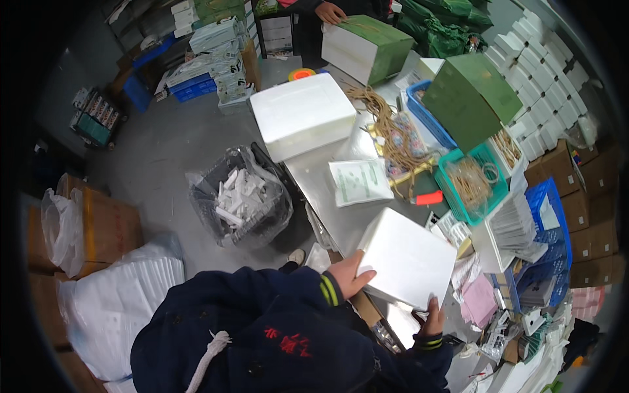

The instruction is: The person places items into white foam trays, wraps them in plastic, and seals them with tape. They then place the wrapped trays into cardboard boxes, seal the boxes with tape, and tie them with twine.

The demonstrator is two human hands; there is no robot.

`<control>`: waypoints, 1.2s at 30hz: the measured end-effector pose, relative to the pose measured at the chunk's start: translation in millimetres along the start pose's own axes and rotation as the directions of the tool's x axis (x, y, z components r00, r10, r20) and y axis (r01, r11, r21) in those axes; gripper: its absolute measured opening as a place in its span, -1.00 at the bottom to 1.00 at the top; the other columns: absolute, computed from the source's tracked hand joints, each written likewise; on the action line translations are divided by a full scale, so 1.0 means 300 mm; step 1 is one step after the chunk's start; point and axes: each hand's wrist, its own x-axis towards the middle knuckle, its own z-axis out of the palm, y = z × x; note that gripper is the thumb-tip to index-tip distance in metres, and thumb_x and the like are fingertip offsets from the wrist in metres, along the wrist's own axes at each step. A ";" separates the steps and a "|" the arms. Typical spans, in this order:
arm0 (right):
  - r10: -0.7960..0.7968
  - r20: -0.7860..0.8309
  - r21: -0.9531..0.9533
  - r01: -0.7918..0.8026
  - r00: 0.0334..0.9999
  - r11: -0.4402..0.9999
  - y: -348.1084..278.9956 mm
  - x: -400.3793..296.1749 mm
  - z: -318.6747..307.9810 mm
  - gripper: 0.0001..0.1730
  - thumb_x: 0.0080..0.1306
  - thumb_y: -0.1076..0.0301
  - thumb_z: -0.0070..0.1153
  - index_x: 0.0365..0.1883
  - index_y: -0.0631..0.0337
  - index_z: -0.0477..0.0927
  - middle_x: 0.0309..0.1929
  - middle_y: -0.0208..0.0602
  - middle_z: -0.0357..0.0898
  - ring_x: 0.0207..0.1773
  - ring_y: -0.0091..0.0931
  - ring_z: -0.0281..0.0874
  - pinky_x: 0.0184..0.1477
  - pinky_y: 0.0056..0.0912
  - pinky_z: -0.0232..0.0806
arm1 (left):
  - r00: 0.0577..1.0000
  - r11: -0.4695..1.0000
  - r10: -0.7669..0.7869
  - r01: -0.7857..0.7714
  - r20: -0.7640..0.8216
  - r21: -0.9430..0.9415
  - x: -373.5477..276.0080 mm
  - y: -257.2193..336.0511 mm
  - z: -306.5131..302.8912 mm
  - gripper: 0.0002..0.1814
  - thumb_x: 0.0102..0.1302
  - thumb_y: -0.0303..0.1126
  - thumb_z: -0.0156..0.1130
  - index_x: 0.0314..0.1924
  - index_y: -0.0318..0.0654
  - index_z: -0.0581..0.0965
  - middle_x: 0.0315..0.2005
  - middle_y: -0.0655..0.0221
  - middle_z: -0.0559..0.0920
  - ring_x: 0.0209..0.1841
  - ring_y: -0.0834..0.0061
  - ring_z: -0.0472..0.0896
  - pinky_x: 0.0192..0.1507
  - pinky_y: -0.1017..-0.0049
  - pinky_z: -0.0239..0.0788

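Before me a white foam box (410, 253) is held between both hands at the near side of a metal table (314, 172). My left hand (350, 275) grips its left side, thumb over the top edge. Around the near right corner of the same box, my right hand (432, 317) has its fingers partly hidden. Just beyond the box lies a white printed packet (361, 182), perhaps an ice pack. A red-handled tool (428, 197) rests to the right of that packet. Farther off stands a larger white foam box (304, 110).
A lined bin (241, 196) of white foam scraps stands left of the table. Twine (388, 127), a teal basket (471, 184) and a green-and-white box (474, 100) crowd the right. Another person's hand (330, 13) touches a green-topped box (366, 46). Foam boxes (535, 83) are stacked behind.
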 end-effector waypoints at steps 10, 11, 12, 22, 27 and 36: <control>-0.347 0.389 0.047 0.358 0.854 0.933 -0.645 0.509 1.129 -0.51 0.24 0.13 0.03 0.07 0.21 0.39 -0.24 -0.39 0.51 -0.33 -0.63 0.44 -0.40 -0.59 0.34 | 0.723 0.938 0.100 -0.298 -0.684 -0.178 0.344 -0.157 -0.821 -0.40 0.24 -0.23 0.12 0.12 -0.55 0.23 -0.15 -0.08 0.50 -0.09 0.09 0.51 -0.04 0.37 0.32; -0.350 0.357 0.044 0.359 0.866 0.932 -0.669 0.547 1.262 -0.51 0.23 0.11 0.06 0.06 0.18 0.40 -0.24 -0.39 0.50 -0.32 -0.63 0.43 -0.38 -0.59 0.33 | 0.729 0.957 0.052 -0.232 -0.683 -0.175 0.376 -0.183 -0.878 -0.32 0.24 -0.23 0.12 0.17 -0.60 0.14 -0.09 -0.14 0.45 -0.04 0.06 0.47 0.00 0.36 0.29; -0.375 0.344 0.062 0.377 0.861 0.924 -0.672 0.599 1.365 -0.51 0.22 0.07 0.06 0.04 0.14 0.40 -0.22 -0.39 0.49 -0.28 -0.62 0.42 -0.36 -0.56 0.33 | 0.706 0.957 0.079 -0.250 -0.704 -0.144 0.409 -0.211 -0.912 -0.31 0.24 -0.22 0.12 0.19 -0.60 0.11 -0.06 -0.17 0.43 -0.02 0.04 0.45 0.02 0.36 0.28; -0.258 0.311 -0.237 0.338 0.915 0.911 -0.605 0.873 1.532 -0.46 0.23 -0.18 -0.12 -0.02 0.02 0.40 -0.20 -0.38 0.45 -0.24 -0.55 0.43 -0.32 -0.50 0.36 | 0.629 0.830 0.558 -0.417 -0.541 0.371 0.319 -0.299 -1.019 -0.44 0.07 -0.43 0.23 0.11 -0.40 0.34 0.18 -0.02 0.27 0.24 -0.02 0.22 0.22 0.14 0.05; -0.347 0.250 -0.072 0.375 0.904 0.924 -0.588 0.823 1.559 -0.55 0.30 -0.04 -0.06 -0.22 0.24 0.44 -0.29 -0.35 0.47 -0.25 -0.55 0.36 -0.26 -0.50 0.27 | 0.520 0.719 0.663 -0.244 -0.538 0.651 0.484 -0.178 -1.124 -0.41 0.05 -0.32 0.24 0.10 -0.35 0.35 0.17 0.07 0.32 0.25 0.05 0.22 0.23 -0.01 -0.10; -0.240 0.409 0.001 0.262 0.880 0.965 -0.204 0.620 1.286 -0.59 0.26 0.24 0.05 0.00 0.29 0.40 -0.44 -0.35 0.55 -0.45 -0.59 0.49 -0.31 -0.54 0.37 | 0.369 0.577 0.809 -0.348 -0.458 0.739 0.675 -0.313 -1.093 -0.66 0.11 -0.46 0.16 -0.07 -0.34 0.45 0.01 0.16 0.49 0.14 0.14 0.37 0.24 0.12 -0.08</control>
